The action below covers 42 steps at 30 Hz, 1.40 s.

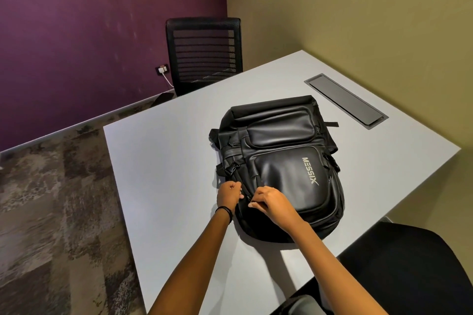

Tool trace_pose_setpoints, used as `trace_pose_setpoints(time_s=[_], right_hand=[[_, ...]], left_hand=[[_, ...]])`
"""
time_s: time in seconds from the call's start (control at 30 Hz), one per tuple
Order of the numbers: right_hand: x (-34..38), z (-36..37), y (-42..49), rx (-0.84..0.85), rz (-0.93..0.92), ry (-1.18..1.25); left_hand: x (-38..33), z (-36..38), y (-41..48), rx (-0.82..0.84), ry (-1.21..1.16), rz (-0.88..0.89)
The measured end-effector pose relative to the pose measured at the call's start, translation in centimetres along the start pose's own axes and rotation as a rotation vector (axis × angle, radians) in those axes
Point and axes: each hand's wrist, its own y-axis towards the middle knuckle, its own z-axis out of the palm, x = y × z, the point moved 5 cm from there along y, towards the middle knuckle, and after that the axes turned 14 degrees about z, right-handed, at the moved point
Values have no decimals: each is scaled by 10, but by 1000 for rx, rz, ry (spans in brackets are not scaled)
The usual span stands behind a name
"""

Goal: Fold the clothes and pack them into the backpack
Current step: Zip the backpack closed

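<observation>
The backpack lay flat on the tabletop, soft-bodied but slick-skinned, probably best gripped at the seams. At its near-left edge, the left hand clutched fabric with curled fingers, while the right hand pinched what seemed the zip pull.

Grey table lay under left hand & right hand. Black mesh chair stood well beyond left hand, against purple wall w/ socket. Patterned carpet spread left of it. Olive wall rose beyond right hand; cable hatch in tabletop lay well beyond it.
</observation>
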Motion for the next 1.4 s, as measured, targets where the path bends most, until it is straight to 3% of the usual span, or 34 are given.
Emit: trace_pose_setpoints(time_s=[0.2, 0.33, 0.53, 0.83, 1.13, 1.4], right_hand=[[-10, -3, -29, 29, 78, 17], [-21, -3, -40, 4, 165, 104], [-16, 4, -46, 11, 123, 108], [-13, 17, -47, -6, 93, -51], [-20, 19, -44, -54, 201, -64], [-23, 16, -38, -110, 242, -17]], left_hand=[[3, -8, 1, -52, -105, -71], [3, -7, -2, 10, -156, -84], [7, -4, -23, 144, -108, 18], [8, -3, -47, 209, 178, 170], [-13, -7, -61, 180, 839, 475], [-21, -4, -69, 298, 874, 554]])
